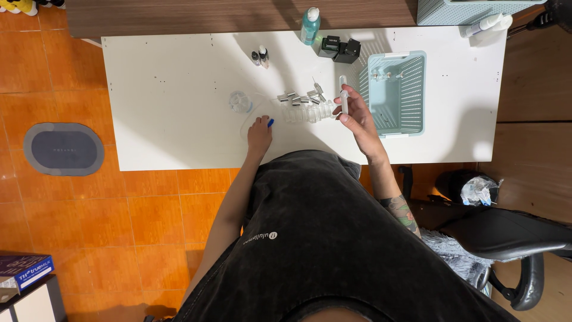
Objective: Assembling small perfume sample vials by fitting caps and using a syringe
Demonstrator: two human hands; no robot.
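Observation:
My right hand (pixel 357 117) holds a slim clear tube (pixel 344 95) upright above the white table (pixel 179 89), just left of a pale blue slatted basket (pixel 398 90). On the table surface rests my left hand (pixel 259 133), its fingers closed on a small blue object (pixel 271 123). Between the hands lie a row of small clear vials (pixel 310 112) and several silver caps (pixel 298 97). A small round clear dish (pixel 240 101) sits just beyond my left hand.
At the table's far edge stand a teal pump bottle (pixel 309 26), two small dropper bottles (pixel 260 56) and two black boxes (pixel 339 49). A black chair (pixel 506 238) is at my right, with an oval grey mat (pixel 63 148) on the orange tile floor.

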